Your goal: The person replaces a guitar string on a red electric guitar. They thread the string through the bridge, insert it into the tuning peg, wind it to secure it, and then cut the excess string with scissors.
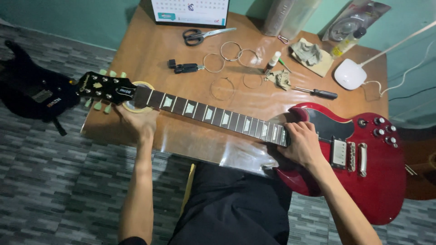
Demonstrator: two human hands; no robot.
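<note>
A red electric guitar [363,181] lies across the brown table [150,50], its body at the right and its black headstock [103,87] at the left. No strings show on the fretboard [213,115]. My left hand [137,120] cups the neck from below near the nut, where a roll of tape [136,107] sits under the neck. My right hand [302,143] rests fingers down on the body where the neck joins it.
On the table behind the neck lie coiled strings [230,51], scissors [200,35], a black string winder [184,68], a screwdriver [318,93], a small bottle [272,61], cloths [308,52] and a white lamp base [350,74]. A black bag [32,90] lies on the floor at left.
</note>
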